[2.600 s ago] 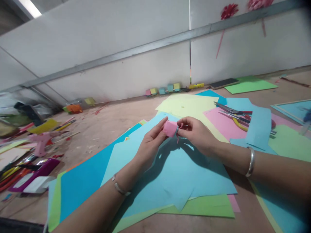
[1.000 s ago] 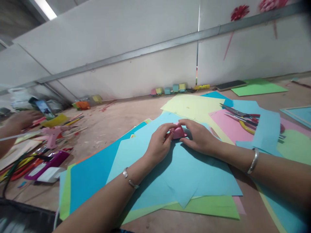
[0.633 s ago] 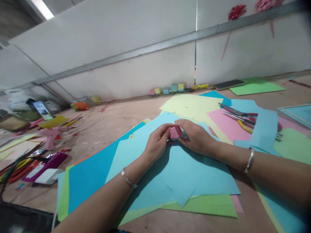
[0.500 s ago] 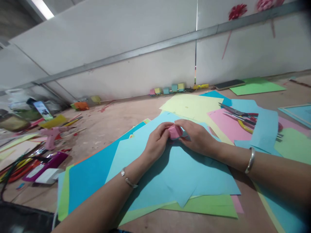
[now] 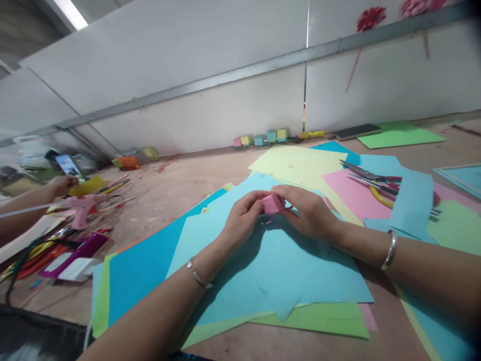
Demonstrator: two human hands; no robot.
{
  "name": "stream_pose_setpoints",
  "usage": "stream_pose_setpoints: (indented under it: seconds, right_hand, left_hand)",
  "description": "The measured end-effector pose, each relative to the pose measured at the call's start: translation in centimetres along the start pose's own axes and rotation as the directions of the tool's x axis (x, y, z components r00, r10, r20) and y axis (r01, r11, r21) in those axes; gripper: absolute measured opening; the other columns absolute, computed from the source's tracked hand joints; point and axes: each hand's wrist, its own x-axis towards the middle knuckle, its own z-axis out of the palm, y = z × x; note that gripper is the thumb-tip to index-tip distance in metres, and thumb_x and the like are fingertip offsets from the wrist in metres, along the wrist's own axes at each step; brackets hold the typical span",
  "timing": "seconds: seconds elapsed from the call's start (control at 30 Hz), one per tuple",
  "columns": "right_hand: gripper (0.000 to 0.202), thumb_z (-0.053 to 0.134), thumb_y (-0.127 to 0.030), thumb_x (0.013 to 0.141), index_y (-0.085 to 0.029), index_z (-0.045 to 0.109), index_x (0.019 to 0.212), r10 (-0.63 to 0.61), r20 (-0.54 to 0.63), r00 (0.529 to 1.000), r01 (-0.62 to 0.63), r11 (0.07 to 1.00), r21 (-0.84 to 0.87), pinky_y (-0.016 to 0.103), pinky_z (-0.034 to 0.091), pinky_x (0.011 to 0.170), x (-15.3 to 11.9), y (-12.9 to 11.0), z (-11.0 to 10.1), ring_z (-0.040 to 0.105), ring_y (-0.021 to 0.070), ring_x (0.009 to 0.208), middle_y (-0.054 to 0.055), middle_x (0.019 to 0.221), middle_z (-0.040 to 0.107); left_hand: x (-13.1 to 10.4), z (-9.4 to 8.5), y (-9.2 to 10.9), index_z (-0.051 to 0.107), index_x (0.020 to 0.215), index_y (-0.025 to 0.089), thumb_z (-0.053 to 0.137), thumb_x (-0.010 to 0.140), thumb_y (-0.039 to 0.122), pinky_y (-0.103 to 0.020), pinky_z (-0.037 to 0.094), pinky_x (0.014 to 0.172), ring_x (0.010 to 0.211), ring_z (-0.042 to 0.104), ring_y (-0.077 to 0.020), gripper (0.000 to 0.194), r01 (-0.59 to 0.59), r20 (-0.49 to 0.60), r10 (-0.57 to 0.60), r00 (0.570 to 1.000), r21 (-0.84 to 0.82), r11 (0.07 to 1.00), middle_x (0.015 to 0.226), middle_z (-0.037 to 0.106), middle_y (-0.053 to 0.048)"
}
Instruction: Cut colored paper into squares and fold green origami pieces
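Note:
A small pink paper box is held between my two hands above light blue sheets. My left hand grips its left side between thumb and fingers. On the other side, my right hand has its fingertips closed on the box's upper right edge. A thin dark piece shows by the right fingertips, too small to make out. Below the box a tiny pink strip lies over the blue paper.
Scissors lie on pink paper at the right. Small paper cubes line the wall, near a dark phone. A pink glue gun and purple device lie left. Another person's hand reaches in there.
Another person's hand and arm have come in at the left edge. The pink box has turned slightly between my fingers, and a tiny pink strip now shows beneath it.

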Motion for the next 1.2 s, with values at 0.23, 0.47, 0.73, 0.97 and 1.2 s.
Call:
stream_pose_setpoints:
  seconds: [0.23, 0.47, 0.73, 0.97, 1.2]
  right_hand:
    - [0.029, 0.048, -0.018, 0.093, -0.026, 0.058, 0.119, 0.047, -0.002, 0.999, -0.047, 0.999, 0.005, 0.045, 0.055, 0.094, 0.2, -0.6, -0.5, 0.066, 0.0241, 0.108, 0.005, 0.120, 0.069]
    - [0.046, 0.056, -0.018, 0.090, -0.020, 0.046, 0.135, 0.000, -0.030, 1.000, 0.000, 1.000, -0.009, 0.049, 0.055, 0.095, -0.3, 0.4, 0.1, 0.061, 0.0285, 0.118, 0.014, 0.131, 0.062]
    - [0.043, 0.057, -0.028, 0.089, -0.016, 0.046, 0.129, 0.033, -0.086, 0.996, -0.033, 0.999, -0.001, 0.054, 0.055, 0.090, -0.2, 0.4, 0.4, 0.055, 0.0329, 0.120, 0.020, 0.124, 0.058]
    - [0.036, 0.057, -0.025, 0.087, -0.018, 0.053, 0.122, 0.042, -0.037, 0.998, -0.041, 0.998, 0.038, 0.052, 0.052, 0.094, 0.0, -0.1, 0.1, 0.058, 0.0298, 0.112, 0.016, 0.118, 0.060]
    - [0.036, 0.054, -0.021, 0.087, -0.016, 0.050, 0.123, 0.034, -0.057, 0.998, -0.032, 0.999, 0.038, 0.051, 0.052, 0.093, 0.0, -0.2, 0.1, 0.057, 0.0302, 0.113, 0.018, 0.118, 0.060]
  left_hand:
    - [-0.2, -0.1, 0.2, 0.070, 0.100, 0.015, 0.064, 0.086, 0.026, -0.031, 0.050, 0.075, 0.081, 0.061, -0.0167, 0.019, 0.118, 0.048, -0.112, 0.993, -0.150, 0.982, 0.092, 0.068, -0.008]
    - [0.1, -0.2, 0.3, 0.067, 0.105, 0.015, 0.069, 0.082, 0.021, -0.029, 0.048, 0.072, 0.072, 0.061, -0.0138, 0.024, 0.184, 0.070, -0.172, 0.983, -0.243, 0.953, 0.085, 0.068, -0.006]
    - [0.7, -1.2, 0.4, 0.070, 0.102, 0.014, 0.066, 0.086, 0.030, -0.035, 0.050, 0.087, 0.096, 0.068, -0.0246, 0.023, 0.293, 0.065, -0.291, 0.955, -0.382, 0.877, 0.105, 0.072, -0.014]
    - [0.5, -0.7, 0.4, 0.073, 0.094, 0.013, 0.064, 0.087, 0.028, -0.039, 0.051, 0.092, 0.091, 0.068, -0.0237, 0.019, 0.298, 0.070, -0.297, 0.952, -0.427, 0.854, 0.095, 0.073, -0.011]
    - [0.6, -0.6, 0.1, 0.072, 0.097, 0.011, 0.057, 0.094, 0.031, -0.039, 0.053, 0.093, 0.096, 0.069, -0.0235, 0.025, 0.323, 0.052, -0.345, 0.937, -0.499, 0.804, 0.097, 0.073, -0.012]
